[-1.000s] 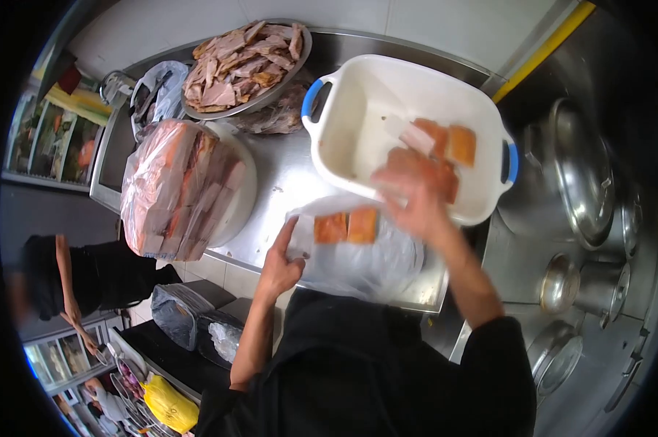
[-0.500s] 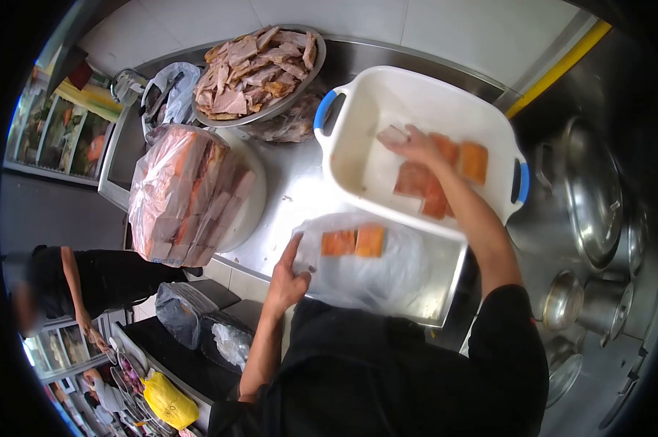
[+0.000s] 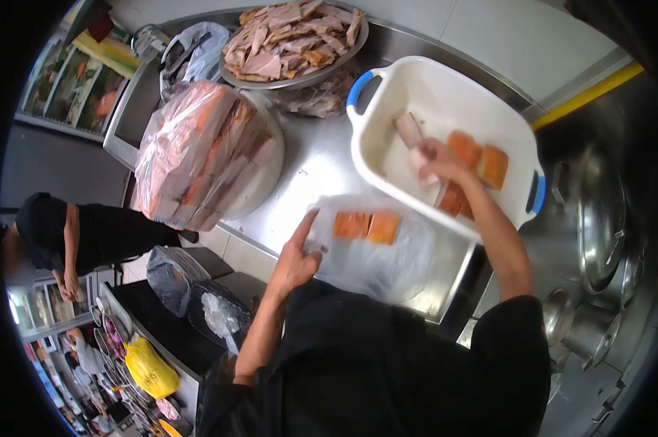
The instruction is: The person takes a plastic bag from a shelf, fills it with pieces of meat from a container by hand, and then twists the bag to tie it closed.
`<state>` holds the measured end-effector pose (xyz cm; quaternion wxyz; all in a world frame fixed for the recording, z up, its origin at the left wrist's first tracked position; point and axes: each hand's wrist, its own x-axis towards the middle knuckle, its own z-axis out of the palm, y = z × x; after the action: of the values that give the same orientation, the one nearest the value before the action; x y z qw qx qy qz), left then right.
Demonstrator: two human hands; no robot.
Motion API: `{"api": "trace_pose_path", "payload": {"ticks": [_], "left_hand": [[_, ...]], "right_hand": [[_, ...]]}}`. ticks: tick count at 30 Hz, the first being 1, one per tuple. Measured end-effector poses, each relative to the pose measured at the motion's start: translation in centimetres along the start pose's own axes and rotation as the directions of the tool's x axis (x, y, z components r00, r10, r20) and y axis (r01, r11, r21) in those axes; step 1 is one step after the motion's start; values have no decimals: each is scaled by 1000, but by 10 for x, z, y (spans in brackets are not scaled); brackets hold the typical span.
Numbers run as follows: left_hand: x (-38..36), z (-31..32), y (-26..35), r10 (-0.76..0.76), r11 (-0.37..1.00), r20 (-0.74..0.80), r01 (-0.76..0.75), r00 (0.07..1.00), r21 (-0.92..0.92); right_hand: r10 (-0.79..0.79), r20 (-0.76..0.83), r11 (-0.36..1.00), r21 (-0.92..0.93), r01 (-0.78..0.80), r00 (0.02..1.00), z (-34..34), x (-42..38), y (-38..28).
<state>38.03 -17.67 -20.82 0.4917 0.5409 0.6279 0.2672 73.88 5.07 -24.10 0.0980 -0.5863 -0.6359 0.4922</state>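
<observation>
The right hand [image 3: 440, 162] grips a pale pink meat block [image 3: 421, 164] inside the white plastic tub [image 3: 387, 95] at two o'clock. The left hand [image 3: 296, 261], open, lies at the clear plastic bag's [image 3: 373, 269] nine-o'clock edge.

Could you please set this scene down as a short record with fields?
right hand: fingers on a pale meat piece, inside the white tub; the right hand is slightly blurred
left hand: the left hand is at the edge of the clear plastic, index finger extended
on the plastic: two browned meat chunks, side by side
in the tub: several more meat chunks
beyond the plastic: steel bowl heaped with sliced meat
left side: bagged meat stack
background: co-worker
</observation>
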Motion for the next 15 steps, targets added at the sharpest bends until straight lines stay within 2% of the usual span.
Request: {"api": "trace_pose_path", "payload": {"ticks": [2,3,5,7,9,11,14,15], "left_hand": [[0,0,-1,3,1000,6,-3,1000,-18],[0,0,3,-8,999,12,8,1000,-37],[1,0,2,-7,997,13,8,1000,-72],[3,-3,8,-30,993,32,33,999,-114],[5,-4,15,-48,990,61,55,997,-133],[6,-5,19,-35,991,78,44,996,-122],[2,-6,25,-4,996,82,12,997,-93],[-1,-6,25,8,997,79,-3,997,-72]], "right_hand": [[-113,-9,931,347,109,994,-19,-33,-38],[-227,86,850,504,154,970,-26,-54,-59],[-473,196,602,784,153,859,-24,-94,-89],[-550,387,687,714,137,740,2,-120,-97],[-568,491,734,666,136,660,51,-132,-82],[-399,589,809,587,-33,703,93,-135,-42],[-139,427,928,371,-33,893,118,-135,28],[-97,306,946,324,-8,947,120,-138,36]]}}
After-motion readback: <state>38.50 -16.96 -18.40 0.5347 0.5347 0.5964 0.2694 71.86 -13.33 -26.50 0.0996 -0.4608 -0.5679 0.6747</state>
